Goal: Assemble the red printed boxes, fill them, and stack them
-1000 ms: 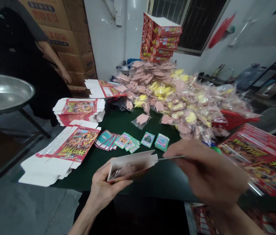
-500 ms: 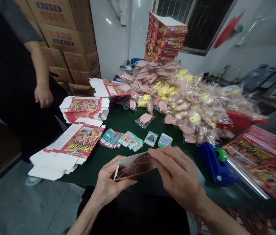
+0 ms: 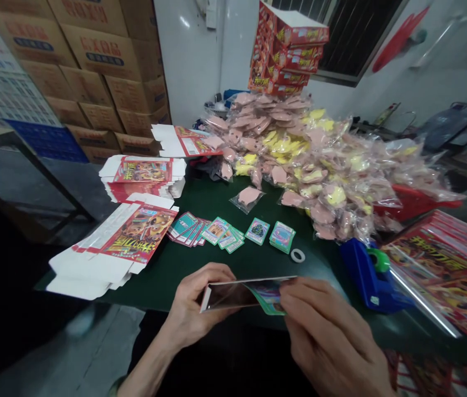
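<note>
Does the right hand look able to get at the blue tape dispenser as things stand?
Probably yes: the right hand sits near the blue tape dispenser, with only green tabletop between, though it holds cards.

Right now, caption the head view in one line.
Left hand holds an open carton, right hand holds cards at its mouth, above a green table.

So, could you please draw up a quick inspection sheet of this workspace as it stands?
surface: dark green mat over the table.
job's things: open box with cards at its end; card piles and flat box blanks nearby.
clutter: heap of bagged pink and yellow items, blue tape dispenser, tape ring.
grippers: left hand holds the box; right hand holds the cards.
cables: nothing seen.
surroundings: stacked cartons, barred window.
</note>
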`<state>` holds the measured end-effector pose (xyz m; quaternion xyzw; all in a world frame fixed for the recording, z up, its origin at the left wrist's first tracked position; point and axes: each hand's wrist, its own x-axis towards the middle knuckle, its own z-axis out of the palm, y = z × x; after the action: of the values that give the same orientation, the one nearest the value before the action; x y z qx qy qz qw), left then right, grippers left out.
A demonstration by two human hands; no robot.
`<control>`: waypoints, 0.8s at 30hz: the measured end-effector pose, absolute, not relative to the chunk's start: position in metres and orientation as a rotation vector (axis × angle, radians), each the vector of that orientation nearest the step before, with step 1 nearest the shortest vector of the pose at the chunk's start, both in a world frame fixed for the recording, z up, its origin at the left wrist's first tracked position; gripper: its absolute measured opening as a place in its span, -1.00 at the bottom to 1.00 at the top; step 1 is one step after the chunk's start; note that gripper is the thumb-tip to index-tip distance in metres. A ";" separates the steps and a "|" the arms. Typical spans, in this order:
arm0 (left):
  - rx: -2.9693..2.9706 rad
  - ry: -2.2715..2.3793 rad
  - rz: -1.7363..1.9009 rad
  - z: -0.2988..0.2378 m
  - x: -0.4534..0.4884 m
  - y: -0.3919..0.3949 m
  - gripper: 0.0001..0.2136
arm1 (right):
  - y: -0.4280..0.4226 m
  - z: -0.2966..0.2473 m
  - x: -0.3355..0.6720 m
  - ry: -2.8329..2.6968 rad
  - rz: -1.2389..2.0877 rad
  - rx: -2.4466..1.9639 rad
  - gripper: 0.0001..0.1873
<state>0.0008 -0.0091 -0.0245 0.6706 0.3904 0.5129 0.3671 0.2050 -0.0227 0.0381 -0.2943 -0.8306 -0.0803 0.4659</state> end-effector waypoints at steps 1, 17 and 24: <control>1.700 1.002 1.290 -0.024 0.002 -0.009 -0.81 | -0.023 0.042 0.204 -2.027 -0.172 -0.774 -0.68; 1.667 1.090 1.226 -0.029 0.008 -0.006 -0.88 | -0.023 0.054 0.207 -2.002 -0.118 -0.775 -0.64; 1.779 1.005 1.214 -0.022 0.005 -0.008 -0.93 | -0.025 0.046 0.197 -2.066 -0.234 -0.740 -0.64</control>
<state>0.0051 -0.0083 -0.0219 0.6945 0.3923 0.4739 0.3732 0.1972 -0.0253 0.0457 -0.2995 -0.8356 -0.0948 0.4506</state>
